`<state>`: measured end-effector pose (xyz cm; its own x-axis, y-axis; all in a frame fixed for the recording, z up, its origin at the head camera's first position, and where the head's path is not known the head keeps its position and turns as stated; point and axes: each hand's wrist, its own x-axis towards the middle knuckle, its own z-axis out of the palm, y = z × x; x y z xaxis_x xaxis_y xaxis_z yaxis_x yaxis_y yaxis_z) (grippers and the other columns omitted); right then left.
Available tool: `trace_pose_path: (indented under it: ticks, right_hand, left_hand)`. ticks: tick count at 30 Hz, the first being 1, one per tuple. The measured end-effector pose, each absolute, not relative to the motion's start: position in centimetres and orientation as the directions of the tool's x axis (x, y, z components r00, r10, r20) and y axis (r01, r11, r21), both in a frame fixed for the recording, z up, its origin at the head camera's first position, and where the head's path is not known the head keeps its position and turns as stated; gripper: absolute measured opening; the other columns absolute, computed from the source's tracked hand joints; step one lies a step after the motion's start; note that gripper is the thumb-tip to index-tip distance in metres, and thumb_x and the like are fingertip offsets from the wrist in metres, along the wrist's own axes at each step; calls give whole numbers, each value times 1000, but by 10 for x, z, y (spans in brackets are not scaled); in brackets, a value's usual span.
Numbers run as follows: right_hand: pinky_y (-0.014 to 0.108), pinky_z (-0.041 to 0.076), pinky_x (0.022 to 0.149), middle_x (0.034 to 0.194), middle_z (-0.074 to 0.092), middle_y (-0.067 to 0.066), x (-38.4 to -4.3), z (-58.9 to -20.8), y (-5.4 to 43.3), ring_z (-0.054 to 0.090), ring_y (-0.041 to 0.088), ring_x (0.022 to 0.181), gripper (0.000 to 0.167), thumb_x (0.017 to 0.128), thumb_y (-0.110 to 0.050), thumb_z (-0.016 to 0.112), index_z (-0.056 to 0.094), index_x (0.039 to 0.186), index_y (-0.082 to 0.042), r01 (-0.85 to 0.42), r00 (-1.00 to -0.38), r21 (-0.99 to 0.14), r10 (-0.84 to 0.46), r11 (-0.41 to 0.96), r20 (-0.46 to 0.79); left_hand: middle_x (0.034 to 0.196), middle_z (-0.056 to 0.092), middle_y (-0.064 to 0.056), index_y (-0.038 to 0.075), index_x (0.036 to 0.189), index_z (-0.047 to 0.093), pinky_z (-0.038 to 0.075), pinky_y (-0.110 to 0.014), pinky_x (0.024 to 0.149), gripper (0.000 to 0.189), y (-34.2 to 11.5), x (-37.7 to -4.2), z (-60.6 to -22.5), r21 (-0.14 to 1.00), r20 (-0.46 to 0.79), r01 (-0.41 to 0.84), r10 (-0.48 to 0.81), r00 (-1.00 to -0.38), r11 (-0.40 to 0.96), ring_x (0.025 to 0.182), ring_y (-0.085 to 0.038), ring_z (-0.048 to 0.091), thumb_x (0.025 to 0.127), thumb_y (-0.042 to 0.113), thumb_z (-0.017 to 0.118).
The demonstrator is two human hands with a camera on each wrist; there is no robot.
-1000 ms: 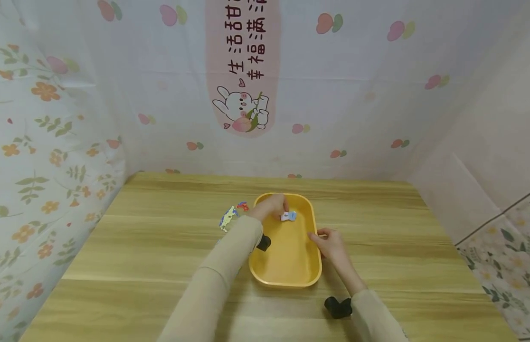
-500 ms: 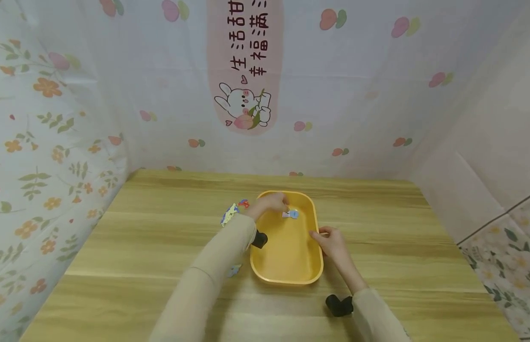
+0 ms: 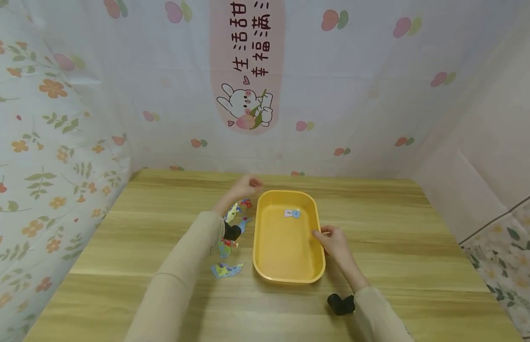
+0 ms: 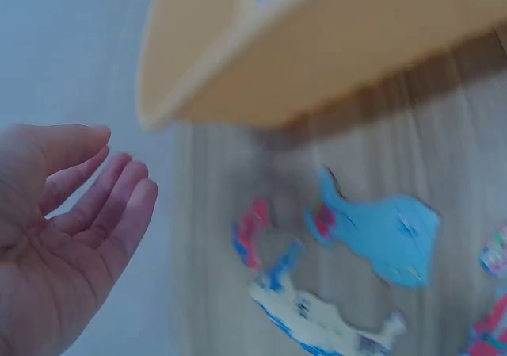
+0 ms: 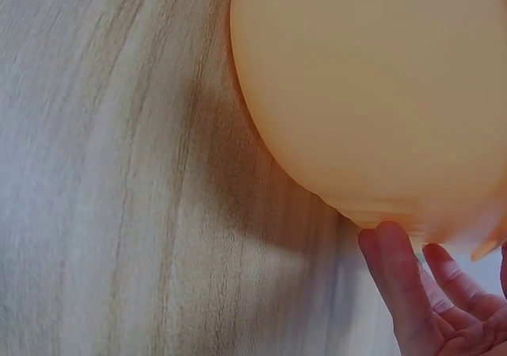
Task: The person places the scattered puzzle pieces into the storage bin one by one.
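Note:
A yellow plastic tray (image 3: pixel 286 278) stands on the table, with a pale pink piece (image 3: pixel 288 213) and a small blue piece (image 3: pixel 296 213) lying side by side inside. My left hand (image 3: pixel 246 186) is in the air off the tray's far left corner, fingers loosely bent, holding nothing. In the left wrist view that hand (image 4: pixel 71 221) shows an empty palm. My right hand (image 3: pixel 335 244) grips the tray's right rim, thumb over the edge; in the right wrist view its fingers (image 5: pixel 400 269) touch the tray's outer wall (image 5: pixel 364 94).
Flat, irregular pieces like map puzzle parts lie left of the tray: a blue-and-yellow piece (image 3: pixel 227 270), a red-and-green one (image 3: pixel 224 249), a light-blue one (image 4: pixel 388 233), a cream one (image 4: pixel 317 316) and a red-and-blue one (image 4: pixel 252 233). Printed cloth (image 3: pixel 333 95) hangs behind the wooden table (image 3: pixel 376 209).
My left hand has let go of the small pieces in the tray and moved left, out past the tray's far left corner. The right hand stays on the rim.

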<state>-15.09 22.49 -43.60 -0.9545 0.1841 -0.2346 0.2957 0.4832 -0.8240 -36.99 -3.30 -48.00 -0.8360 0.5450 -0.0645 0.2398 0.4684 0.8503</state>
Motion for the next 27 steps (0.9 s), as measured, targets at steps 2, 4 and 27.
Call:
trace_pose_path:
  ticks: [2, 4, 27]
  right_hand:
    - [24, 50, 49, 89, 66, 26, -151, -437, 225, 60, 10, 59, 39, 87, -20, 58, 56, 109, 12, 294, -955, -828, 187, 477, -231]
    - [24, 50, 49, 89, 66, 26, -151, -437, 225, 60, 10, 59, 39, 86, -20, 58, 57, 109, 12, 290, -956, -832, 190, 474, -225]
    - [24, 50, 47, 83, 67, 23, -150, -437, 224, 61, 11, 56, 36, 87, -18, 59, 57, 107, 11, 297, -952, -837, 208, 460, -223]
  left_hand:
    - [104, 62, -7, 7, 113, 58, 50, -30, 76, 39, -45, -390, -513, 832, -49, 260, 532, -846, 490, 93, -19, 59, 86, 34, 61]
    - [99, 63, -7, 6, 108, 60, 50, -28, 72, 38, -54, -409, -545, 820, 0, 295, 516, -856, 490, 89, -18, 59, 83, 33, 65]
    - [99, 54, -11, 2, 85, 64, 36, -36, 86, 28, -38, -301, -444, 422, -234, 144, 261, -936, 895, 95, -27, 43, 76, 27, 73]
